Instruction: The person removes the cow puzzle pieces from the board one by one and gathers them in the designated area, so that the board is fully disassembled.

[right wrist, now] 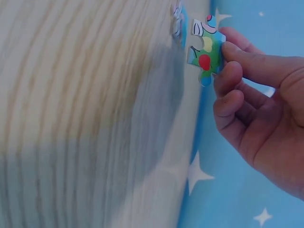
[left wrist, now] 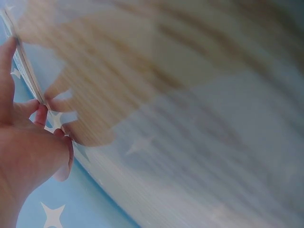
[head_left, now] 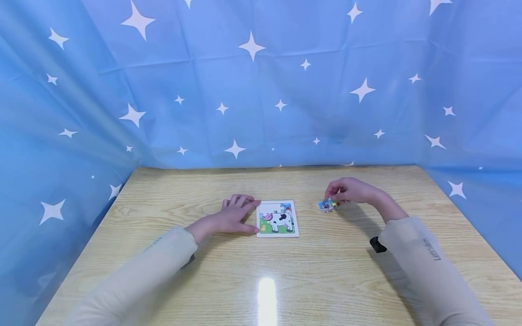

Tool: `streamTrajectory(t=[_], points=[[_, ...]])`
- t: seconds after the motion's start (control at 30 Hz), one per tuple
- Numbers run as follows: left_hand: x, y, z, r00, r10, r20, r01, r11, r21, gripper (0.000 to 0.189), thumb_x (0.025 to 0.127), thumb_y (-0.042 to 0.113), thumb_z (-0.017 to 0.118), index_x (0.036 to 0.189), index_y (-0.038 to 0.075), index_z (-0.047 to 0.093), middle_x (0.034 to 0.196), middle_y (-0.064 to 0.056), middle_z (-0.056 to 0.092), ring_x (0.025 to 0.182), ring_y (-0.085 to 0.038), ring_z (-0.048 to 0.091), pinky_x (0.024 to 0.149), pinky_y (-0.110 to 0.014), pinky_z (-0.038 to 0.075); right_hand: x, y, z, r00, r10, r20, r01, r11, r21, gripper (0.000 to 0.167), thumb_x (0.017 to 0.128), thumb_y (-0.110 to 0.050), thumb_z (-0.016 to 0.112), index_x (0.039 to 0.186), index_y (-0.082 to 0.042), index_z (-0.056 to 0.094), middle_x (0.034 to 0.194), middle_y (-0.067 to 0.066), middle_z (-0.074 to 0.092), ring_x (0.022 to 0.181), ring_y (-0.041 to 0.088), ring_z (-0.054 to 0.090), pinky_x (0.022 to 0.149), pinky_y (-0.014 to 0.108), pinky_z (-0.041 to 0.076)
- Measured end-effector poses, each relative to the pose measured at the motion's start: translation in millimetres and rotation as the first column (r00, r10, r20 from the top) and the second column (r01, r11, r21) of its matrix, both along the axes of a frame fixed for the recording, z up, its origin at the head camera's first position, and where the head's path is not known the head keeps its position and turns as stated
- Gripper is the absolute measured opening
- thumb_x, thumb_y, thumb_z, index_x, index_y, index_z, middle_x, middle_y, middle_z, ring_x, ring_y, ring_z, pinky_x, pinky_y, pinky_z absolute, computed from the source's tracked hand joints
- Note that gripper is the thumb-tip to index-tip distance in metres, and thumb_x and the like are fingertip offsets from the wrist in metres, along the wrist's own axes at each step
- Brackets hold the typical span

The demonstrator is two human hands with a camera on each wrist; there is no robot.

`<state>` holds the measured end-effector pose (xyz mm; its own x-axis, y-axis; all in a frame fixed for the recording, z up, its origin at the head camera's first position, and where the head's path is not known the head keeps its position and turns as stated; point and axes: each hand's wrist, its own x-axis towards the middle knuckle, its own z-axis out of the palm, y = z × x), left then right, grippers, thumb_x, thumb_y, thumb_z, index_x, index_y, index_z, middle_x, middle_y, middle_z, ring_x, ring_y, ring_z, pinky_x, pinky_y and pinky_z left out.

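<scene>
A square jigsaw board (head_left: 277, 235) with a white border and a cow picture lies flat on the table. At its left side is my left hand (head_left: 234, 219), thumb and forefinger spread to touch the upper and lower left corners. To the right of the board, my right hand (head_left: 354, 190) pinches a jigsaw piece (right wrist: 207, 52) between thumb and fingertips. That piece is green and blue with a red spot and a yellow patch. Just past it in the right wrist view lies another jigsaw piece (right wrist: 177, 23), blue and white, seen almost edge-on.
The wooden table (head_left: 195, 190) has a pale grain and a glossy top that reflects light near the front. A blue curtain (head_left: 261, 90) with white stars hangs behind the table and along both sides.
</scene>
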<state>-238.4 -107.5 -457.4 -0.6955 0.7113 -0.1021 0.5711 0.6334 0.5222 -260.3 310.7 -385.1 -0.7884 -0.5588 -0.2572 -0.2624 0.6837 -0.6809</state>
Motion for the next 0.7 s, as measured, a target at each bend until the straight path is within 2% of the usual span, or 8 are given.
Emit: streamTrajectory(t=[0.13,0.43,0.53,0.63,0.7], points=[[1.0,0.9,3.2,1.000,-0.001,0.001,0.001,1.000,-0.004,0.095,0.100,0.045,0.077,0.173,0.005,0.033,0.170,-0.023,0.032,0.155,-0.047,0.021,0.112,-0.063,0.025,-2.0,6.1,-2.8,0.999,-0.020,0.034,0.020,1.000,-0.004,0.013,0.110,0.000,0.060,0.114,0.004,0.072,0.084,0.002,0.058,0.070,0.019,0.049,0.065,0.030,0.040],[8.9,2.9,21.8,1.000,0.012,0.002,-0.012,0.998,-0.055,0.091,0.102,0.043,0.076,0.172,0.003,0.033,0.169,-0.024,0.033,0.154,-0.047,0.024,0.114,-0.062,0.026,-5.4,14.6,-4.9,0.997,-0.032,0.067,0.032,0.999,0.002,0.014,0.110,0.000,0.060,0.116,0.007,0.071,0.083,0.002,0.058,0.070,0.017,0.048,0.066,0.030,0.040],[9.6,2.7,20.8,1.000,0.009,0.001,-0.009,0.999,-0.053,0.091,0.102,0.043,0.076,0.172,0.002,0.033,0.169,-0.025,0.032,0.154,-0.048,0.024,0.113,-0.062,0.026,-4.9,16.0,-4.9,0.996,-0.028,0.079,0.028,1.000,0.007,0.014,0.110,0.000,0.060,0.116,0.008,0.070,0.085,0.003,0.059,0.071,0.018,0.050,0.067,0.030,0.042],[6.7,1.7,12.0,1.000,0.005,-0.002,-0.005,1.000,-0.027,0.092,0.102,0.044,0.076,0.172,0.003,0.034,0.169,-0.024,0.033,0.153,-0.047,0.024,0.113,-0.062,0.026,-5.2,18.0,-7.7,0.996,-0.042,0.082,0.041,0.999,0.021,0.013,0.110,0.001,0.060,0.114,0.009,0.069,0.088,0.002,0.061,0.072,0.017,0.052,0.067,0.030,0.043],[6.0,1.8,10.5,1.000,0.005,0.005,-0.005,1.000,-0.029,0.092,0.102,0.045,0.076,0.173,0.004,0.033,0.169,-0.023,0.032,0.154,-0.047,0.023,0.113,-0.062,0.025,-5.6,19.6,-10.0,0.995,-0.052,0.088,0.050,0.998,0.027,0.013,0.111,0.002,0.059,0.114,0.010,0.068,0.089,0.003,0.062,0.072,0.018,0.052,0.068,0.030,0.043]])
